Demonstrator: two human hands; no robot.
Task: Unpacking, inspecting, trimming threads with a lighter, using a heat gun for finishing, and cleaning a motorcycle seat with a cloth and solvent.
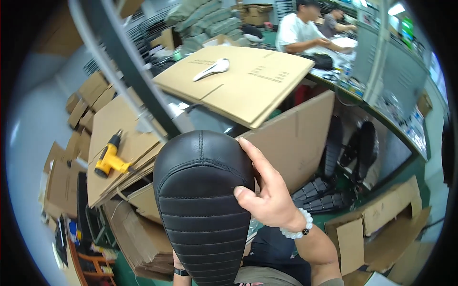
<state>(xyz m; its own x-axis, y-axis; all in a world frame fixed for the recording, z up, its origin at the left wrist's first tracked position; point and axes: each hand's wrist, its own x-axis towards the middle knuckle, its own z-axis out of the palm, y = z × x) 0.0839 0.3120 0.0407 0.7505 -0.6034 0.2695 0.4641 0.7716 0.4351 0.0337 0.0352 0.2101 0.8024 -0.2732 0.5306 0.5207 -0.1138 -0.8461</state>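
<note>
A long black motorcycle seat is held up in front of me, its rounded end pointing away and its narrow end toward my body. Stitched ribs run across its cover, and a curved seam crosses the smooth rounded end. My right hand grips the seat's right edge, thumb on the ribbed top and fingers along the side. A pale bead bracelet circles that wrist. Of my left hand, only a bit by the wrist shows at the seat's lower left, above a black band; its fingers are hidden behind the seat.
A yellow-and-black cordless drill lies on cardboard at left. Beyond the seat, flat cartons carry a white bicycle saddle. A grey post rises at left. More black seats stand under the right bench. Two people sit beyond.
</note>
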